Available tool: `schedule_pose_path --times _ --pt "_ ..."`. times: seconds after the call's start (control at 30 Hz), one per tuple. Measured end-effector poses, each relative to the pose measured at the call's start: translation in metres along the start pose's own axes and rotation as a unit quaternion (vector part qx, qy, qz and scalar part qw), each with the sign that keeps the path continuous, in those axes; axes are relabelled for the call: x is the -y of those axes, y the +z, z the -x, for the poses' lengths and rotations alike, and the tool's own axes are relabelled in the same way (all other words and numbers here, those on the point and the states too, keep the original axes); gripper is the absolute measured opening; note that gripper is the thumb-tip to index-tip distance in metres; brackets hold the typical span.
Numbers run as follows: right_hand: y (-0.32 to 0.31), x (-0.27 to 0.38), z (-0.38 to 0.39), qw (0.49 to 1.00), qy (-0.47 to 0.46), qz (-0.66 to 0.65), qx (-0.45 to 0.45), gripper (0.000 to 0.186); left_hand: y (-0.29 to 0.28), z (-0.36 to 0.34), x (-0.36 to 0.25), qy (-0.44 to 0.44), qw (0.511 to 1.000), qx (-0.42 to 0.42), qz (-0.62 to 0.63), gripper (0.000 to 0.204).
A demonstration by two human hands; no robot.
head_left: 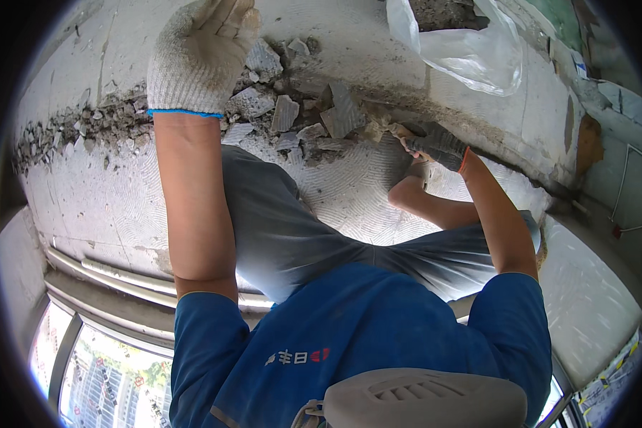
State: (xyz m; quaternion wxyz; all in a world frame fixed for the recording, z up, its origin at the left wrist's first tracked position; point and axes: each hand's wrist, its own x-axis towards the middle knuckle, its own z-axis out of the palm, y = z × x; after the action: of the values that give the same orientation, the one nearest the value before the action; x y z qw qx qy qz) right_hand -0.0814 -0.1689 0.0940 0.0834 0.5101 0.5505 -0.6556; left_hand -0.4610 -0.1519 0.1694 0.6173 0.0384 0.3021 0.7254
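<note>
My left hand [201, 60], in a white knitted glove with a blue cuff, is raised at the top left, near the broken rubble. Its fingers look loosely bent and apart, with nothing visible in them; the picture's upper edge cuts off part of them. Low on the right, my right hand [441, 148] wears a dark grey glove with an orange cuff. Its fingers are closed round something brownish at the rubble's right end, too hidden to name. Broken grey mortar chunks [285, 114] with ridged faces lie between the hands.
A clear plastic bag [471, 60] holding dark debris lies open at the top right. Small crumbs of rubble [71, 132] stretch along the groove leftward. Pale pipes [128, 282] run along the lower left, above a window [114, 371]. My bare lower leg [435, 203] is beside my right hand.
</note>
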Motion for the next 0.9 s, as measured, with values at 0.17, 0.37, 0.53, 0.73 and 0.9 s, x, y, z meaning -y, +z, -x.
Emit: schedule_pose_path --times 0.17,0.37,0.53,0.73,0.9 --pt "-0.059 0.039 0.105 0.996 -0.014 -0.090 -0.017 0.029 0.030 -0.006 0.027 -0.012 0.997 -0.063 -0.051 0.034" --pt "-0.158 0.078 0.130 0.964 -0.015 -0.255 -0.079 0.037 0.018 -0.022 0.035 -0.028 0.994 -0.101 -0.024 0.033" --pt "-0.154 0.095 0.129 0.985 0.040 -0.100 -0.138 0.033 0.010 -0.014 0.022 -0.014 0.997 -0.079 -0.022 0.032" --pt "-0.063 0.016 0.072 0.996 0.055 0.076 0.003 0.025 0.021 -0.006 0.007 -0.011 0.998 0.049 -0.038 0.010" --pt "-0.015 -0.146 -0.042 0.934 -0.006 0.328 0.143 0.028 0.007 -0.001 0.005 -0.035 0.998 0.043 -0.041 0.010"
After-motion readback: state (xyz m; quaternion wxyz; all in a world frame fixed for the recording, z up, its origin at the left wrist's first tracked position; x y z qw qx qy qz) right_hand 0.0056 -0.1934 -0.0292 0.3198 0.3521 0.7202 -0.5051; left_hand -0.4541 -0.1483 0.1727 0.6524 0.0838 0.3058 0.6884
